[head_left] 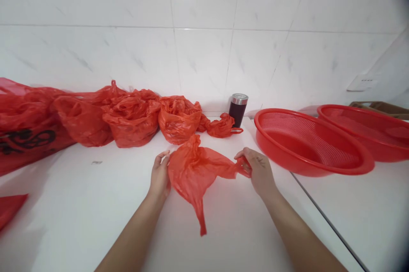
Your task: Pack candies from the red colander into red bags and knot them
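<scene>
A thin red plastic bag (194, 170) lies crumpled on the white table (223, 229) in front of me, one strap pointing toward me. My right hand (257, 167) is closed on the strap at its right end, pinching it between thumb and fingers. Against the bag's left side rests my left hand (160, 174), its fingers curved and thumb raised; the fingertips partly pass behind the plastic, so whether they grip it is unclear.
Several filled red bags (132, 121) line the wall at the left and centre. A dark tumbler (238, 110) stands behind a small red bag (221, 126). At the right are two red baskets (315, 163) (367, 136). A red piece (11, 208) lies at the left edge.
</scene>
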A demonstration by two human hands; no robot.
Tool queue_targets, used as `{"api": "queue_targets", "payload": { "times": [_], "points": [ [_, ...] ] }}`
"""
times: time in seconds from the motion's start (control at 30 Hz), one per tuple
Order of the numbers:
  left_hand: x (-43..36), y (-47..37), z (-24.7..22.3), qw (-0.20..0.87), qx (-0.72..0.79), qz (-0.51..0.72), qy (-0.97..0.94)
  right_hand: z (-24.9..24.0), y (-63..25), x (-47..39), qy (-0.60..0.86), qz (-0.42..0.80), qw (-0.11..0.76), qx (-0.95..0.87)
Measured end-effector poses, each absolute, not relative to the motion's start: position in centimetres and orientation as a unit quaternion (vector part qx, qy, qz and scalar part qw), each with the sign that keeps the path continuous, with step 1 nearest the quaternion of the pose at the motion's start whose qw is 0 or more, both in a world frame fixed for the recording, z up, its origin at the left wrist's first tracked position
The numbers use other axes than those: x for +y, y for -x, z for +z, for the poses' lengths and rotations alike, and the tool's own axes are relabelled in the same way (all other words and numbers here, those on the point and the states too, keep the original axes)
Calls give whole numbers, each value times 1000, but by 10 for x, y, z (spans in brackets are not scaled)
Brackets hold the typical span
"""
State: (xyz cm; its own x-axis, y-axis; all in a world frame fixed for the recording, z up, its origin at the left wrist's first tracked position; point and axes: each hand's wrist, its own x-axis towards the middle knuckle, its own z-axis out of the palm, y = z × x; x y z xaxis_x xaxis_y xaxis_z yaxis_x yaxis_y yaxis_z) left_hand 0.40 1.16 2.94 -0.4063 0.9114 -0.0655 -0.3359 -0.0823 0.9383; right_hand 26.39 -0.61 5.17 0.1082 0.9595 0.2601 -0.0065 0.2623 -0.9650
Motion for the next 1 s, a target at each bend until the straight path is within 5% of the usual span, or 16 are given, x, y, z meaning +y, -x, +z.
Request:
{"api": "queue_targets", "payload": {
  "times": [0.13,0.23,0.3,0.43,0.67,0.77,0.9,1.0],
  "points": [
    [-19,-32,50,257,506,696,-439,53,-259,-7,450,389,621,-510],
    [-37,-59,50,58,483,511,-709,56,-250,-15,432,389,627,-518],
    [-34,-64,43,21,501,375,-780,58,-247,-21,416,399,616,-537],
    [-9,-30,34,145,582,355,-718,64,-258,-23,406,342,602,-597],
    [-9,11,59,351,554,334,-677,81,-288,-19,556,58,639,-528],
    [-19,-5,69,486,502,306,-647,91,-262,-52,454,-27,643,-616],
    [-25,-26,67,523,477,316,-633,83,-215,-80,261,0,497,-827],
    [-25,-32,60,505,479,313,-646,62,-207,-62,361,3,359,-861]
  ]
}}
